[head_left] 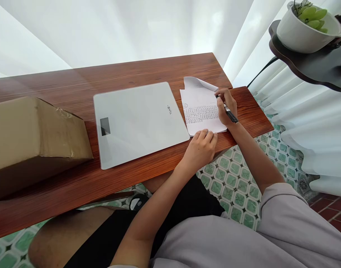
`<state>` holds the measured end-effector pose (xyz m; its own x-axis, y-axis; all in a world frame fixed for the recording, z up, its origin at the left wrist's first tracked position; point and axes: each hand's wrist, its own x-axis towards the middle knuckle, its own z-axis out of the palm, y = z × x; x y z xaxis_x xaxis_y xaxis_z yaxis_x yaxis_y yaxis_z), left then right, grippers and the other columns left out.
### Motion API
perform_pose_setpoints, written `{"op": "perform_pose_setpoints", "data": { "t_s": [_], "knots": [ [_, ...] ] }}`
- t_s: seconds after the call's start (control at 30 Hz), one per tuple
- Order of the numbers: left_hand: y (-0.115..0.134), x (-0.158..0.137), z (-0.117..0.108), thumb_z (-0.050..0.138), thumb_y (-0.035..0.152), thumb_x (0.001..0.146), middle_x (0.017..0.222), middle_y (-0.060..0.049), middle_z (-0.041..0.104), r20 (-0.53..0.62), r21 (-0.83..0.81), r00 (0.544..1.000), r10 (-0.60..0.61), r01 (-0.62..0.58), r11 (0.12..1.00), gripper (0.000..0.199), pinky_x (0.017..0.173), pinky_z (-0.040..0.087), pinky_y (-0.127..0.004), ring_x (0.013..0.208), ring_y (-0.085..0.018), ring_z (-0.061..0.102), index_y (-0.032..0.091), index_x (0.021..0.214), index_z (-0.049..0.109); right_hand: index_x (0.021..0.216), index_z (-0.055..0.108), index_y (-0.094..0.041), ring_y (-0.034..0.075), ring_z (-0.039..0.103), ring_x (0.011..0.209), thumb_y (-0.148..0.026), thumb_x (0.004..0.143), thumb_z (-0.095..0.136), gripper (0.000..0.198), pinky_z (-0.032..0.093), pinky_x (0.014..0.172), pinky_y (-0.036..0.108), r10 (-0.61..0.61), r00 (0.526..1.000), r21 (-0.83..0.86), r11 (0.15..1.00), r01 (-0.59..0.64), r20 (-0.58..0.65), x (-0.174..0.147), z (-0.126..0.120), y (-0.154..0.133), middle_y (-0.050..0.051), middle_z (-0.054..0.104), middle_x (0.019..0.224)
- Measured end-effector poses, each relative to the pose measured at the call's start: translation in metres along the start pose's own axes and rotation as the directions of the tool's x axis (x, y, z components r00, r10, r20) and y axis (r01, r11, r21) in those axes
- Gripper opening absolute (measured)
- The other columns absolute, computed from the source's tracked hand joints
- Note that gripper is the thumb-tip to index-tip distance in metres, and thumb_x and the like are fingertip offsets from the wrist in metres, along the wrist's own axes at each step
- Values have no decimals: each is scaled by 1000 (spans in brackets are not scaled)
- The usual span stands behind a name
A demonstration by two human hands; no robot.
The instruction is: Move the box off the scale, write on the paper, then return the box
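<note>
While its far edge curls, the white paper (198,98) bears dark writing (202,114).

Logo (169,109) on white panel (137,128), seemingly stylised letters, unreadable rows (202,114) on paper (199,97)

At the right end of a wooden table (137,70), the right hand (227,106) grips a black pen (230,113) at the right side of some written-on paper (199,98), its far edge curling. The left hand (203,147) rests on the near edge. Leftward lie a flat white board (137,124) and a cardboard box (58,128); far right, a bowl (301,35) holds green grapes (309,14).
</note>
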<state>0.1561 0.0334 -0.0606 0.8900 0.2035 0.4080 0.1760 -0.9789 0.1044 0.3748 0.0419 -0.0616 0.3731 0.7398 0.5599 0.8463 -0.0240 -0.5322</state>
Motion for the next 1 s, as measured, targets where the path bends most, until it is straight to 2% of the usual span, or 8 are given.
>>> {"op": "perform_pose_setpoints", "data": {
  "t_s": [0.1,0.3,0.4,0.6,0.77,1.0],
  "knots": [
    [0,0,2,37,16,100,119,-16,64,-19,-3,1000,-2,2,1000,42,102,45,-41,118,-28,55,2,135,56,108,57,-24,18,58,78,-43,105,33,30,50,76,36,-17,1000,3,1000,17,-17,2,2,0,4,63,94],
    [-1,-1,4,36,16,101,121,-16,63,-9,1,1000,1,-1,1000,43,101,43,-40,118,-28,54,1,136,54,96,58,-27,19,59,97,-51,107,30,39,50,89,37,-57,997,-13,998,56,-54,6,3,-1,5,64,101],
    [-1,0,3,37,17,101,122,-17,61,21,-2,1000,-12,12,1000,43,101,43,-40,117,-28,53,1,137,53,90,55,-27,21,59,94,-52,106,32,38,51,87,39,-61,997,-29,998,60,-51,7,4,2,5,62,95],
    [-2,1,1,40,17,98,127,-17,59,47,-26,999,-24,26,999,42,102,42,-39,118,-27,51,3,135,54,91,54,-26,19,56,91,-53,105,35,36,49,86,38,-85,993,-40,996,82,-76,7,6,9,5,61,93],
    [-3,2,0,40,17,99,131,-16,57,55,-32,998,-31,33,999,41,104,40,-38,121,-27,50,3,134,56,89,51,-25,21,58,89,-48,104,37,31,49,86,40,-90,992,-30,996,88,-93,8,6,8,6,60,92],
    [-2,2,1,39,18,100,143,-17,54,71,-25,997,-35,37,999,43,107,40,-40,128,-27,49,4,137,55,87,52,-25,20,59,86,-51,105,31,38,50,84,39,-67,994,-11,998,66,-90,7,6,5,5,61,89]
  ]
}}
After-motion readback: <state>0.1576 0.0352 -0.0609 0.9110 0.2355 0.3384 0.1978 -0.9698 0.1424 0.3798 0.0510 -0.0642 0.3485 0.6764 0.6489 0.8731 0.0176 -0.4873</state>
